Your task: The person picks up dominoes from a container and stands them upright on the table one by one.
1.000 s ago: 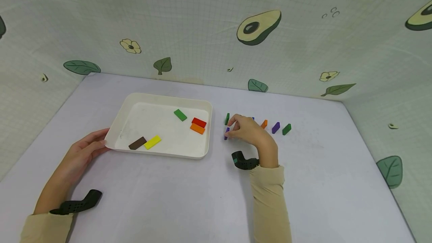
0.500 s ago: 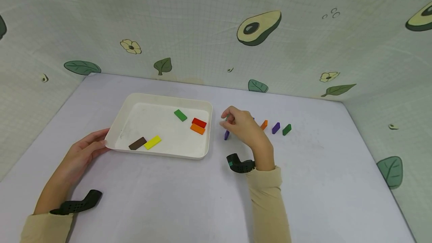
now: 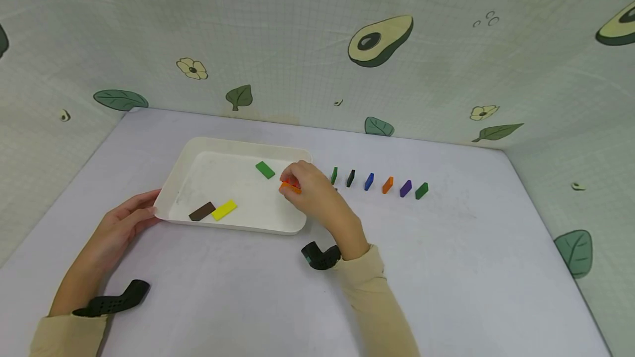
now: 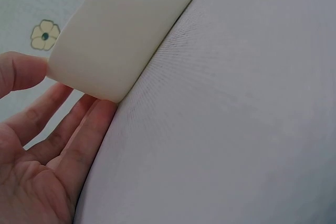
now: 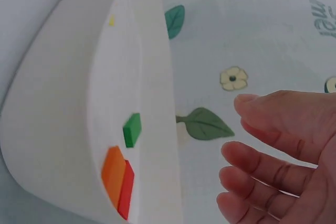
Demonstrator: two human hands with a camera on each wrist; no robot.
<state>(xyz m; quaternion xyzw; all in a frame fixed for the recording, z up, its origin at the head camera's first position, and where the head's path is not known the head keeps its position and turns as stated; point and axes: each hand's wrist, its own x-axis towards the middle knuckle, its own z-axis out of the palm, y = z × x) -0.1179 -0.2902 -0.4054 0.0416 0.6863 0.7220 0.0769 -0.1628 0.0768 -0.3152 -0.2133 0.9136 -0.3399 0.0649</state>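
Note:
My left hand holds the near left corner of a white tray. In the left wrist view its thumb is at the rim and its fingers lie against the lower wall. My right hand is over the tray's right end, thumb and fingers apart around an orange block and a red block. The right wrist view shows no block between the fingertips. Also in the tray lie a green block, a brown block and a yellow block.
Right of the tray, thin blocks stand on edge in a row: green, black, blue, orange, purple and another green block. My right hand mostly hides another block by the row's left end. A patterned cloth hangs behind.
My right hand has moved left from the standing row to above the orange and red blocks in the tray, uncovering the row. My left hand and the tray have stayed in place.

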